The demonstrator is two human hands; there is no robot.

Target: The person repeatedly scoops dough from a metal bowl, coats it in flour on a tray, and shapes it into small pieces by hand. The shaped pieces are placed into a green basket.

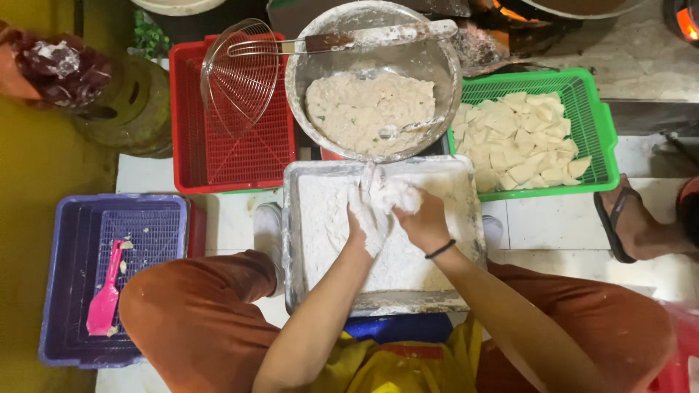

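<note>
Above orange-clad knees (196, 313), the left hand (368, 218) and right hand (422, 222) close floury fingers on a lump of dough (397, 195) over the flour tray (306, 240), batter bowl (437, 69) seemingly half full, so much remains.

Light falls evenly from above, bright enough to show colours plainly. The flour tray (451, 218) and the metal bowl (437, 73) are the brightest parts, and the bowl's rim carries a soft sheen without harsh glare. An orange glow of fire (688, 22) burns at the top right corner, where the surroundings turn dark. The floury hands (389, 211) look slightly smeared by motion. Shadows are soft and short. The yellow left edge is dimmer and a little soft.
</note>
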